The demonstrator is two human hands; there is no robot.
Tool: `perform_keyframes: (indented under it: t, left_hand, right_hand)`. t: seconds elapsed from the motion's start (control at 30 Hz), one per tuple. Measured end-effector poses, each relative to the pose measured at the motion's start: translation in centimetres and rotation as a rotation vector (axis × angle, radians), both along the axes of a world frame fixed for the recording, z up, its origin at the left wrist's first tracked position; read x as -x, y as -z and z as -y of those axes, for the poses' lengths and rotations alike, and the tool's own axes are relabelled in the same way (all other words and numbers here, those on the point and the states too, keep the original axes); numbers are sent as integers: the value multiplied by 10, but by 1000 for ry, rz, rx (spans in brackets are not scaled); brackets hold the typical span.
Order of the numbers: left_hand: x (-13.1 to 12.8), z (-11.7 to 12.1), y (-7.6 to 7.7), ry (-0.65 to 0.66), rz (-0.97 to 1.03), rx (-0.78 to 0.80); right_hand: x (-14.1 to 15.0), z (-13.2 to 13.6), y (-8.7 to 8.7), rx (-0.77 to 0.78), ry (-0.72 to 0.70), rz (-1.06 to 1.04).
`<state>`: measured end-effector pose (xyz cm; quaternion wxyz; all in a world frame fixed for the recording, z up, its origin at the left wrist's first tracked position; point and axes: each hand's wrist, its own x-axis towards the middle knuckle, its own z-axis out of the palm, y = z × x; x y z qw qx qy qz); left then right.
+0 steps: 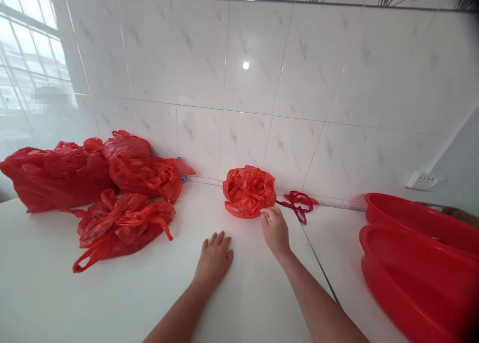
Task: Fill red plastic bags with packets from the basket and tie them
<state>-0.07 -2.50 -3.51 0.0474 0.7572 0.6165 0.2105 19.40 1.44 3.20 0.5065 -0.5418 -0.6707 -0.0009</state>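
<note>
My left hand (215, 255) lies flat on the white counter (123, 298), fingers stretched out, holding nothing. My right hand (275, 228) reaches to the lower right edge of a crumpled, balled-up red plastic bag (249, 190) by the tiled wall; its fingertips touch or pinch the bag's edge, and the grip is not plain. A thin red plastic strip (297, 203) lies on the counter just right of that bag.
Several filled red plastic bags (123, 218) are heaped at the left of the counter, the largest (56, 175) by the window. Two stacked red basins (419, 268) stand at the right edge. A wall socket (422, 180) sits above them.
</note>
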Motion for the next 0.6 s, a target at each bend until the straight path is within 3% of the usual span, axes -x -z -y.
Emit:
perform_keyframes:
  t: [0.1,0.23,0.43,0.6]
  left_hand:
    - [4,-1,0,15,79,-8]
    - [9,-4,-2,46,210,-16]
    - [12,-6,-5,39,415,2]
    - [12,-4,-6,38,463,9]
  right_hand:
    - [0,-35,-38,-154,137,248]
    - [6,-75,-70,-115,280,497]
    - [11,-108,-82,-61,340,673]
    - [0,-122,-90,-21,219,435]
